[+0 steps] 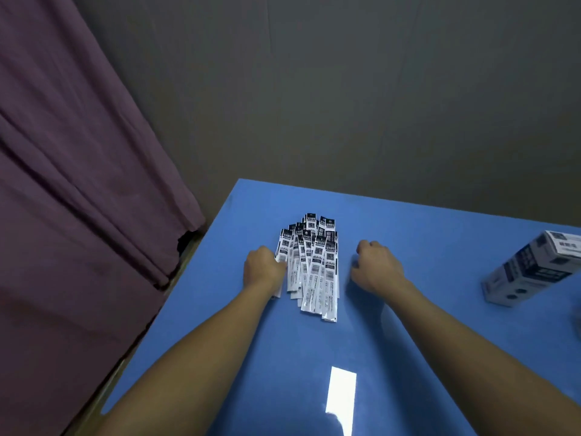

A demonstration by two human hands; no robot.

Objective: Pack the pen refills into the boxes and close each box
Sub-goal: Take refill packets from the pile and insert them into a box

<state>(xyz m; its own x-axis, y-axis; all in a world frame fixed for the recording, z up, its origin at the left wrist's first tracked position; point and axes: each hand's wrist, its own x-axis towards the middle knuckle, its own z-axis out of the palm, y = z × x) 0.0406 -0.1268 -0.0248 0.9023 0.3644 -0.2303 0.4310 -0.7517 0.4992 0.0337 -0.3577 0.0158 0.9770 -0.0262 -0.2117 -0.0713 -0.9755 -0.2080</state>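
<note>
- Nearest the viewer, two bare forearms reach forward over a blue tabletop (408,357), with a bright rectangle of reflected light (341,390) lying between them.
- The left hand (262,267) rests at the left edge of a fanned pile of pen refills (311,262). Its fingers curl against the outermost packets, touching them. Whether they actually pinch a packet is hidden behind the knuckles.
- The pile lies between the two hands. The flat black and white packets overlap loosely, and their long axes run away from the viewer, near ends splayed and far ends bunched.
- The right hand (375,267) sits just beside the pile's right edge, apart from it, fingers curled loosely and holding nothing.
- The left hand is therefore the nearer one. In my judgement, squaring up the pile calls for the right hand to move leftwards to meet it.
- Well apart, at the right edge of view, a printed box (531,269) lies tilted on the tabletop, seemingly closed.
- Nothing stands between the pile and the box.
- Beyond the tabletop is a plain grey wall (345,89); a purple curtain (78,168) hangs on the left.
</note>
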